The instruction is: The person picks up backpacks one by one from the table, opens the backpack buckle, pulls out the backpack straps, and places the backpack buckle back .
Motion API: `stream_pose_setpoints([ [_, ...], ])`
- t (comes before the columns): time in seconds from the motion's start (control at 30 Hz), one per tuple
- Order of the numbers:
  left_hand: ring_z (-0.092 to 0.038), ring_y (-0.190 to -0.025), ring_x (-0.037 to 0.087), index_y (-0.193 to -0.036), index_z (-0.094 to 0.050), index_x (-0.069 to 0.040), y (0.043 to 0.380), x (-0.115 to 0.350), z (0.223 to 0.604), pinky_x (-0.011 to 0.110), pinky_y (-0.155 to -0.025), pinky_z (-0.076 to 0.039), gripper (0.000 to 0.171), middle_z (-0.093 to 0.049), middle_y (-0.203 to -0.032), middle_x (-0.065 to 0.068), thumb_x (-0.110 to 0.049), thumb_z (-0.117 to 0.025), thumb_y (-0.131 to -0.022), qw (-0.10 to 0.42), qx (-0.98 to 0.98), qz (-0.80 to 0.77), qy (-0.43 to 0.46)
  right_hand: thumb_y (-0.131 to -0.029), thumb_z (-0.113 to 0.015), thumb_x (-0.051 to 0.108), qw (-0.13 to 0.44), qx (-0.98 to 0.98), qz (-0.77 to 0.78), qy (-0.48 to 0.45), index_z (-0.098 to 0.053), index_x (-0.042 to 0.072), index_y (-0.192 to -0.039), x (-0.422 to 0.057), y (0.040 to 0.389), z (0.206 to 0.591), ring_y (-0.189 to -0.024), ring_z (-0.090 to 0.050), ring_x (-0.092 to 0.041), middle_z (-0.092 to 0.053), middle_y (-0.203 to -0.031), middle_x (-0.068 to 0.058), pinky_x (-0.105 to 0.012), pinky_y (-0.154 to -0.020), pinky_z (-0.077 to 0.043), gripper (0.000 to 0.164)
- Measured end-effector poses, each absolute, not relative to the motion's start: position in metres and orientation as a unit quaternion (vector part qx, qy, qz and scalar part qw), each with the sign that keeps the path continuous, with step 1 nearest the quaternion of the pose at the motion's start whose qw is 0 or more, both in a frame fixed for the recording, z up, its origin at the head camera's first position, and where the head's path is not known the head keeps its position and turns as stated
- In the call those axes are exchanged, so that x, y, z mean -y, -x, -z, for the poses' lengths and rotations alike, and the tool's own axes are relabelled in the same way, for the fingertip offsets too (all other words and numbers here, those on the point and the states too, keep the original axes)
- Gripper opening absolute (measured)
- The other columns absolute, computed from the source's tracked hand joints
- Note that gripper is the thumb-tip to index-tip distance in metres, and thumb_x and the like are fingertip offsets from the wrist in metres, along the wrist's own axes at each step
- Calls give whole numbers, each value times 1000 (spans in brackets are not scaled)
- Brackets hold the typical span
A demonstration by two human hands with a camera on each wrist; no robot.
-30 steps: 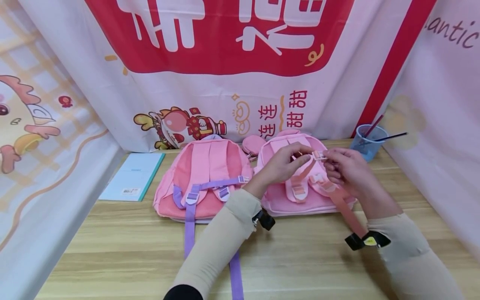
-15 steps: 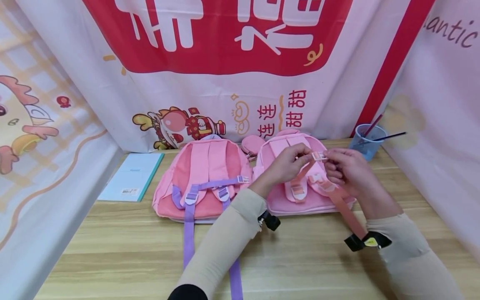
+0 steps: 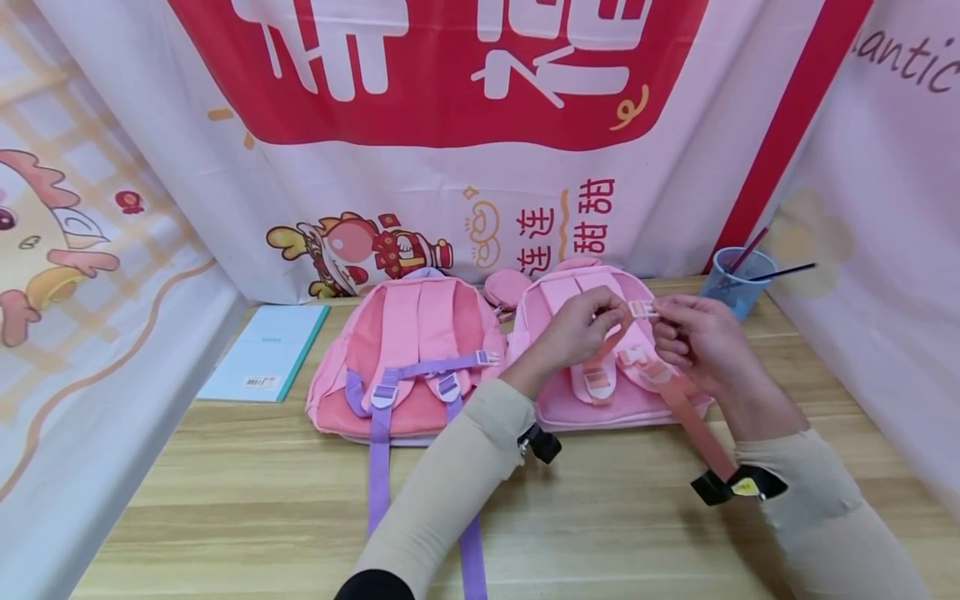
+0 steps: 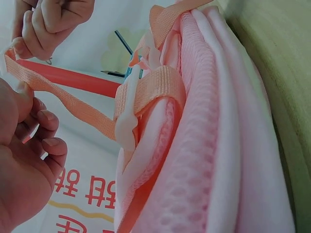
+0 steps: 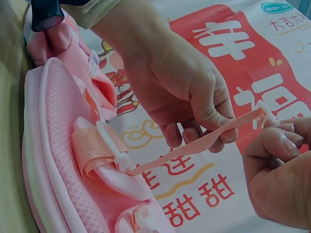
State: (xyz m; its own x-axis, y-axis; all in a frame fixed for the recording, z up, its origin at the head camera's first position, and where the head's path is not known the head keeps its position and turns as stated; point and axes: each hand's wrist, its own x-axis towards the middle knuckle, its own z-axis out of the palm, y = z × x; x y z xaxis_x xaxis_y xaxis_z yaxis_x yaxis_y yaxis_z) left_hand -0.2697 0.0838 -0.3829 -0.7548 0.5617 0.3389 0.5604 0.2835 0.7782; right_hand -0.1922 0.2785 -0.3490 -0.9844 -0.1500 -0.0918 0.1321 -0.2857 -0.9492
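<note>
The right-hand pink backpack (image 3: 570, 415) lies on the table with its straps upward. My left hand (image 3: 577, 332) pinches its peach webbing strap (image 4: 68, 99) between thumb and index finger, while the other fingers curl loosely. At the strap's end is a white plastic buckle (image 3: 642, 310), which my right hand (image 3: 701, 337) pinches from the other side. The strap slopes up from a white adjuster (image 4: 127, 109) on the shoulder strap to the fingers. In the right wrist view, my right fingers (image 5: 274, 145) partly hide the buckle.
A second pink backpack (image 3: 420, 329) with purple straps (image 3: 379, 467) lies alongside on the left. A light-blue notebook (image 3: 266, 354) is at the far left. A blue cup (image 3: 731, 292) with pens stands at the back right, before a printed cloth backdrop (image 3: 450, 183).
The buckle has turned slightly and shifted a little to the right. My left forearm has moved slightly right, its hand staying at the strap; the right hand has barely moved.
</note>
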Motion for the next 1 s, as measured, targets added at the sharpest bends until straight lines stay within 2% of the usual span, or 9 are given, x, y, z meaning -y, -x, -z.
stream_pose_setpoints([
  [0.27,-60,-89,10,-106,-72,-1,269,-82,379,15,-80,-47,14,-74,-105,14,-6,-59,-109,7,-813,-469,-346,-114,-54,21,70,-600,795,53,-74,11,-103,-279,193,353,-54,-40,-15,-53,-73,1,-19,-50,-41,25],
  [0.67,-60,-89,8,-107,-71,-2,268,-83,380,14,-82,-47,14,-74,-105,11,-8,-59,-110,13,-821,-464,-333,-114,-54,24,91,-581,807,50,-72,11,-104,-279,195,353,-56,-40,-15,-53,-75,0,-20,-52,-41,24],
  [0.9,-59,-96,10,-118,-69,-3,272,-84,385,16,-86,-48,16,-71,-111,12,-12,-59,-111,39,-803,-487,-342,-115,-52,24,87,-567,818,40,-71,11,-103,-290,199,349,-60,-24,-22,-51,-73,0,-19,-51,-39,26],
  [1.0,-59,-99,10,-123,-72,-2,275,-84,390,17,-89,-47,20,-70,-116,12,-12,-60,-110,56,-806,-475,-348,-115,-52,24,81,-572,815,46,-72,12,-103,-298,199,349,-60,-24,-23,-51,-72,0,-19,-51,-41,27],
])
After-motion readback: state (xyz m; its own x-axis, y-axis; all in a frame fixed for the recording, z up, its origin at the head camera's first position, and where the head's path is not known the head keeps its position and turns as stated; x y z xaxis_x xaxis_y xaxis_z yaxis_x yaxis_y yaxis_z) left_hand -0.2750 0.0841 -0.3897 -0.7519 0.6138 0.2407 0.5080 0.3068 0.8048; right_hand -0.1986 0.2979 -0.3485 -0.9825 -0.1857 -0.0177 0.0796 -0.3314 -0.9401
